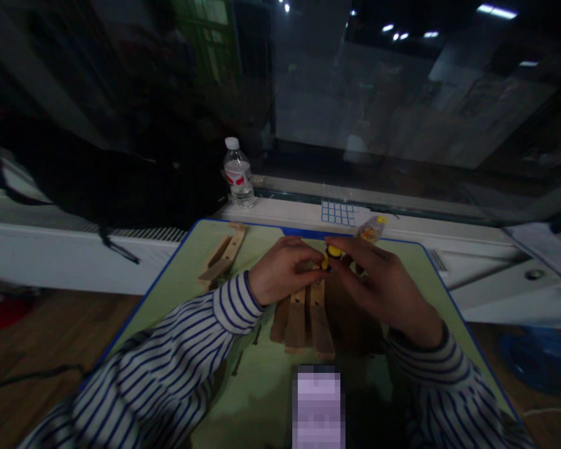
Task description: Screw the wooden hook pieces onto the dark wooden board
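My left hand (285,269) and my right hand (383,284) meet over the middle of a green mat (177,274). Both are closed in a pinch on a small yellow and black part (331,254) held between the fingertips. Under the hands lie several brown wooden slats (303,321) side by side, partly hidden by my wrists. Both sleeves are white with dark blue stripes.
A wooden frame piece (222,255) lies at the mat's far left. A water bottle (238,174) stands on the white ledge behind. A small clear bag with yellow bits (371,229) and a blue grid card (339,213) sit at the far edge. Glass pane beyond.
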